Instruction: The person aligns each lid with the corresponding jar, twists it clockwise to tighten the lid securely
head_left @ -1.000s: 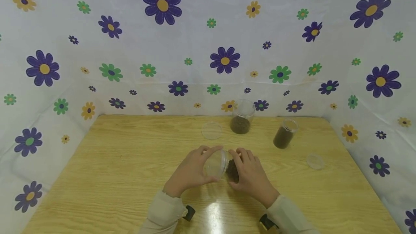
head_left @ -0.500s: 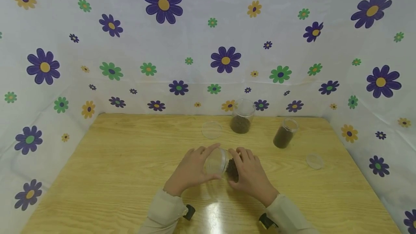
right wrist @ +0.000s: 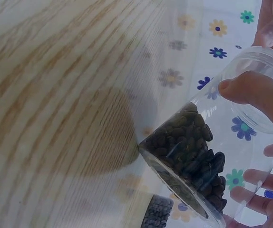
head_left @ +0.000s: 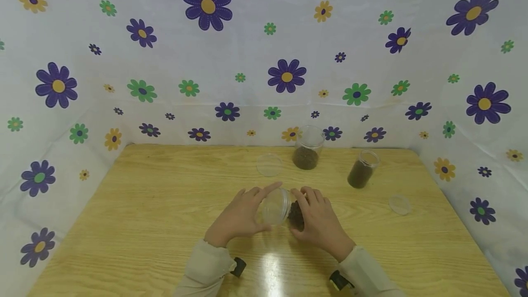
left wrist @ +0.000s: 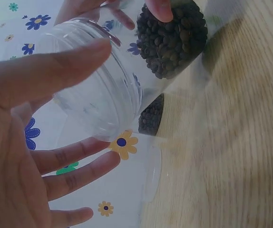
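Note:
A clear jar (right wrist: 210, 111) part-filled with dark beans (right wrist: 184, 152) is tilted over the table, its top end toward the left. My right hand (head_left: 319, 219) grips its body, thumb on one side and fingers on the other. A clear round lid (left wrist: 91, 80) with a ridged edge sits at the jar's top end. Around that lid my left hand (head_left: 243, 217) is spread, fingers straight. In the left wrist view its thumb (left wrist: 74, 64) crosses in front of the lid and a fingertip lies right at the edge.
A wide open jar (head_left: 306, 157) with dark contents stands at the back of the wooden table (head_left: 165, 196). Right of it is a narrower, fuller open jar (head_left: 360, 173). Two clear lids lie flat, one at the back (head_left: 269, 165), another at the right (head_left: 400, 205). Flowered cloth (head_left: 247, 35) encloses the table.
My left thumb has drawn away to the left and the left hand has spread wider around the lid. My right hand has kept its grip on the tilted jar.

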Motion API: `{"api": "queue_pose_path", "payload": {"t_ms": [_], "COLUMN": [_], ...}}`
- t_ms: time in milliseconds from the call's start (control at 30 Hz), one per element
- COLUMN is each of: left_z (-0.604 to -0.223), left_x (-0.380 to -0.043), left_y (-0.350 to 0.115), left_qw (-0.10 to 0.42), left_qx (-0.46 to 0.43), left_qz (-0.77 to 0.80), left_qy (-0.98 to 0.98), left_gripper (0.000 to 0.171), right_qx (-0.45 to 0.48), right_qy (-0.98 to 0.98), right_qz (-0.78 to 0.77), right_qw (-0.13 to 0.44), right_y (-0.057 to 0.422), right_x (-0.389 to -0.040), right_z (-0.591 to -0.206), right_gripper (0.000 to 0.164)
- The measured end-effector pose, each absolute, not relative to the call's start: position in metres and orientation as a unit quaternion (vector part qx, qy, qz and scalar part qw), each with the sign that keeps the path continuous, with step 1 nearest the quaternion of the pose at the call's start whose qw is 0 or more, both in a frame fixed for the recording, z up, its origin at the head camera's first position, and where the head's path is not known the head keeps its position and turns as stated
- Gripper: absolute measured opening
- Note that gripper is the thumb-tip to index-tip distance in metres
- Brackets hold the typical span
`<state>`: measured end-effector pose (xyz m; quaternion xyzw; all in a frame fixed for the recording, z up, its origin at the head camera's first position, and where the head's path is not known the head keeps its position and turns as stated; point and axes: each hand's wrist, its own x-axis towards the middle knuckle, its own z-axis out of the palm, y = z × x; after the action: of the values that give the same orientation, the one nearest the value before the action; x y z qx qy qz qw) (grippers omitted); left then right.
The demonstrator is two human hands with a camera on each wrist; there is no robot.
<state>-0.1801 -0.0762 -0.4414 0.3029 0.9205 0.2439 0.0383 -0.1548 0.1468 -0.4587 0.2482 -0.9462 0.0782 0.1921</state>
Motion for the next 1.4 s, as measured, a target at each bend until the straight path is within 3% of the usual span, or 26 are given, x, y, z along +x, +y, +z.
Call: {"api": "queue_pose_path", "payload": {"t_ms": [700,1133,1400], "left_z": [-0.445,-0.454,-0.452], "left_x": [-0.181,-0.18,-0.184], "left_y": [-0.069,-0.066,-0.066], "left_qw": [0.028,0.011,-0.085], "left_qx": [0.266,0.272,0.334], "left_qz": [0.247,0.309,0.276], "left_qy": [0.931,0.911,0.897], "left_gripper": [0.088,0.089,0.08], "right_qx": [0.256,0.251,0.252], "right_qy": [-0.944,-0.947,-0.946], "right_qz": [0.087,0.095,0.093], "right_qw": [0.187,0.179,0.183], "right_y": [0.149,0.15,0.151], "right_x": [-0.156,-0.156,-0.157], "right_z": [-0.461,-0.461,-0.462], "right_gripper": [0.093,0.094,0.094]}}
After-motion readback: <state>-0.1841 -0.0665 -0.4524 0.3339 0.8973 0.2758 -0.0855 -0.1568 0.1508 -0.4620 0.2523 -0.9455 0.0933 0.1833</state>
